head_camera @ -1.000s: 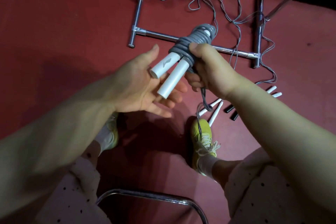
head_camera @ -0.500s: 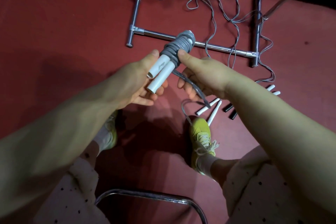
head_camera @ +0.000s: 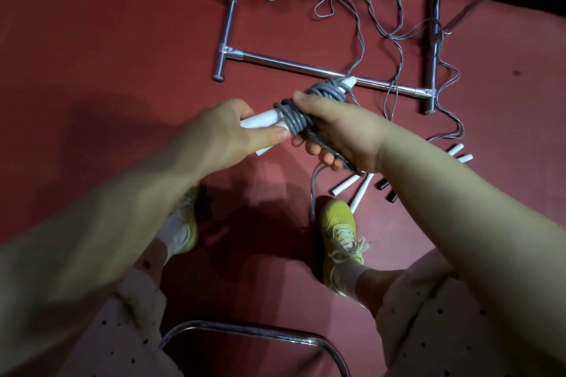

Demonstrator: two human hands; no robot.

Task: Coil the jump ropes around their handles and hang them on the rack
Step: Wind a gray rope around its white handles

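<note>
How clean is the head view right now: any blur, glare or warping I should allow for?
Head view: forearms at the edges look soft and stretched by the wide lens; dark shadow on the floor between the shoes; bright glints on the rack bars; the rope coil and both hands stay sharp.

We lose most of the white handles (head_camera: 263,119) inside the left hand (head_camera: 226,135) and under the grey coil (head_camera: 309,107). At twelve o'clock the rack (head_camera: 306,66) runs past the frame's edge, and the black handles (head_camera: 386,190) at three o'clock slip behind the right forearm.
</note>
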